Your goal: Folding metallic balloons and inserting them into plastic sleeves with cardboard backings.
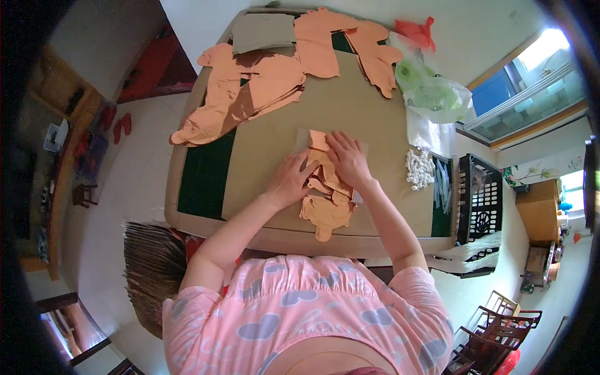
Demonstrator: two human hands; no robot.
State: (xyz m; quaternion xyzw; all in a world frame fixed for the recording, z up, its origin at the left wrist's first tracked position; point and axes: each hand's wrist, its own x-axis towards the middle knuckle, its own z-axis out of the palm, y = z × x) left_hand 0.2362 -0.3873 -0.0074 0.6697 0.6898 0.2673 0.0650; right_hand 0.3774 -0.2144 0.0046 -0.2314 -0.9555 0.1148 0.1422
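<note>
Looking down at a square table (pixel 269 140) topped with brown cardboard, dark green showing along its left edge. On the far left of it there's a big messy heap of orange cut-out pieces (pixel 240 94), with a grey-brown cardboard sheet (pixel 262 32) lying partly on top at the back edge. More of the same orange shapes (pixel 353 44) sit further right along the back.

Near the front middle, the left hand (pixel 289 180) is flat, fingers spread loosely, pressing on the left side of a small stack of orange pieces (pixel 326 203). That stack sits right in front of the person, close to the table's front edge, one tab poking out toward them. The right hand (pixel 347 157) is also open and flat, palm down on the upper part of the same stack, just beside the left one. Neither hand is gripping anything, just resting on it.

Further right: a pile of small white bits (pixel 420 169) and some clear plastic bags (pixel 434 97) at the table's right edge, then a black plastic crate (pixel 480 200) beside the table.
</note>
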